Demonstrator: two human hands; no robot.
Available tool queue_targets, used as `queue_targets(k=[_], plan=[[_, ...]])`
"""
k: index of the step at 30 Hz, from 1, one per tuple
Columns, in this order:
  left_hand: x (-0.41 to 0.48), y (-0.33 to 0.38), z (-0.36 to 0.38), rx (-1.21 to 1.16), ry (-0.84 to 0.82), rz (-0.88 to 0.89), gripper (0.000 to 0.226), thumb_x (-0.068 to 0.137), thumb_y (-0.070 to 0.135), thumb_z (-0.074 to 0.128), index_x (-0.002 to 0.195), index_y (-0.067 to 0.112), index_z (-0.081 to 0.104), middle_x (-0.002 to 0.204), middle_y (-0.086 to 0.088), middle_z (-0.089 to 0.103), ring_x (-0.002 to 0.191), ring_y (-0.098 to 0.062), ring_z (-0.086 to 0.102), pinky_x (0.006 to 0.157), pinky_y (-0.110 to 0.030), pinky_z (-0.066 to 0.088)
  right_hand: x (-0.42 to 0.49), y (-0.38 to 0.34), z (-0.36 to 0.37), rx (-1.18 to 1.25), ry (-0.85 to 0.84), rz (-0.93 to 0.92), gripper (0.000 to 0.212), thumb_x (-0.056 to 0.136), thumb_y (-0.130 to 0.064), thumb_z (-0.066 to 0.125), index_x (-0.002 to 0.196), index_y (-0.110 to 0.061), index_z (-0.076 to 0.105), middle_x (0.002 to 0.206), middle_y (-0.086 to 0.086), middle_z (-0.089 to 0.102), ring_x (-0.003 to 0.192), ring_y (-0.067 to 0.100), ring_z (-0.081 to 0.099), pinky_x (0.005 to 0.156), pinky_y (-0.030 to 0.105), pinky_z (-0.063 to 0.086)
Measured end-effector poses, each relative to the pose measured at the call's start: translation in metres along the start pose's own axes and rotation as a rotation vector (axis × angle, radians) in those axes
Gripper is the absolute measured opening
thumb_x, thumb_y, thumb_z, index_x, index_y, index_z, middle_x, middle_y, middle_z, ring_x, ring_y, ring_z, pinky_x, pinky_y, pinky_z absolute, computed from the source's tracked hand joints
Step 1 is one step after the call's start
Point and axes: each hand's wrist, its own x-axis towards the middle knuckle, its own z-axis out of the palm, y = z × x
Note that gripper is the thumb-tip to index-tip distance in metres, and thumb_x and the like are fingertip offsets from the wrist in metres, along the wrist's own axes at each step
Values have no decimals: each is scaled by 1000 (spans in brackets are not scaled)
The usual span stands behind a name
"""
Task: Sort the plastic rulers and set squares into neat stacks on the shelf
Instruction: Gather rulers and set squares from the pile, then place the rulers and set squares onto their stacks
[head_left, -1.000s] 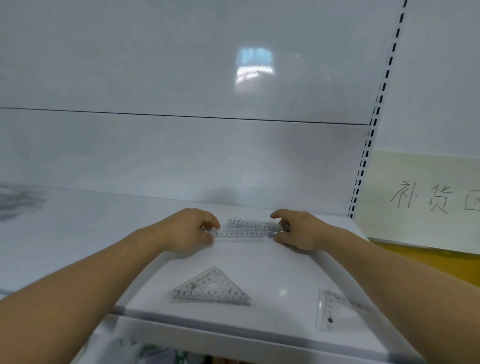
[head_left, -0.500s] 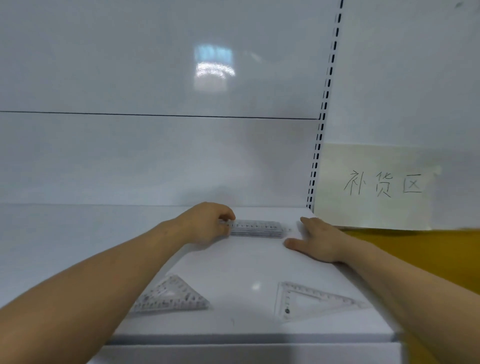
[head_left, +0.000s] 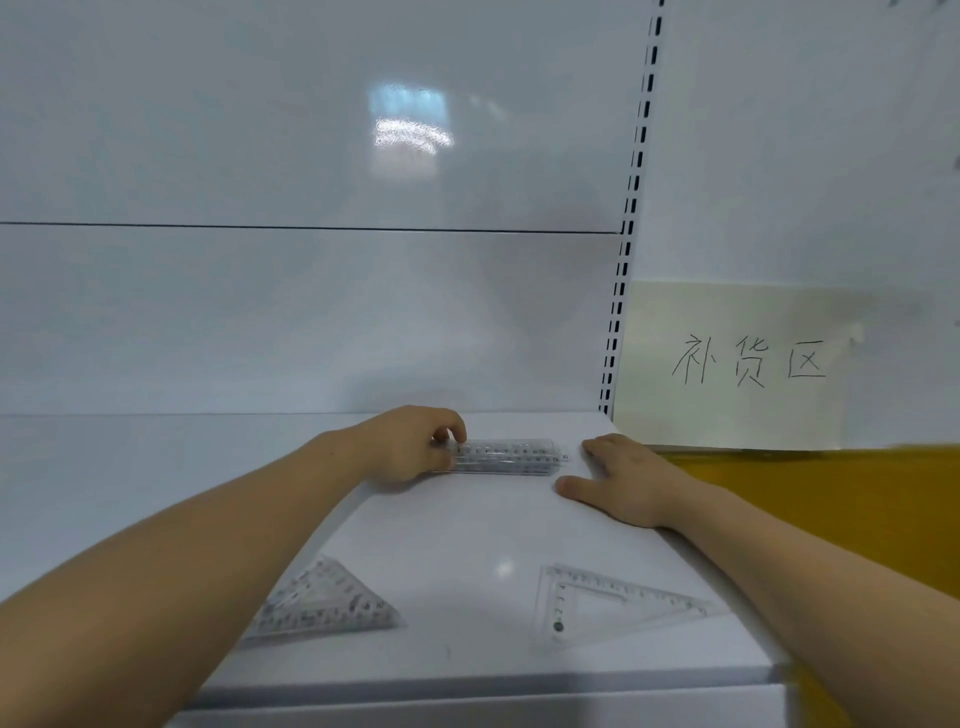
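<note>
Far back on the shelf (head_left: 467, 530), pinching the ruler stack (head_left: 506, 457) at its left end with curled left hand (head_left: 410, 447) fingers (head_left: 452, 423); right hand (head_left: 623, 483) flat, fingers relaxed, just beside the other end. Probably light, stiff, slick: grip short ends.

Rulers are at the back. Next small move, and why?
Probably press the right hand, lying flat beside the ruler stack, against its right end: the rulers look staggered there, while the left hand pinches the other end.

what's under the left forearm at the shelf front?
The left set square lies flat on the white shelf, partly under the forearm. Its left corner is covered; anything else beneath is hidden.
</note>
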Motion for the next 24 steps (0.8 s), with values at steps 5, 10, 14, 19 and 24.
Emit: queue_targets(k=[5,10,14,19,24], plan=[[-13,9,-6,26,-19,-90,53,87,41,61,135,29,43,132,7,48,122,-16,47,102,-29,37,2,-6,-12,-45,-37,-8,92,80,-75,43,149,-19,21,155,2,24,141,22,26,114,39,25],[-47,7,-14,61,72,-209,54,89,45,57,138,29,40,145,5,41,130,-18,41,105,-31,34,20,-37,-35,-44,-28,-137,84,85,-69,44,150,-21,21,158,0,18,144,20,18,115,37,18],[-94,-14,-19,44,97,-347,53,89,47,55,137,29,42,145,3,41,128,-19,43,104,-31,33,33,-95,-29,-41,-52,-245,80,86,-69,42,149,-22,25,157,-1,21,143,20,21,115,36,19],[-167,-62,-38,41,130,-497,55,90,48,53,140,29,38,149,3,37,131,-20,39,105,-31,30,33,-188,0,-35,-95,-392,77,86,-67,44,147,-23,29,154,1,26,140,22,27,112,36,26],[-259,-128,-65,15,190,-620,53,88,50,55,136,32,42,146,5,40,129,-18,42,104,-31,33,30,-307,27,-37,-127,-515,71,88,-62,45,146,-24,31,151,-2,32,137,17,32,106,31,28]])
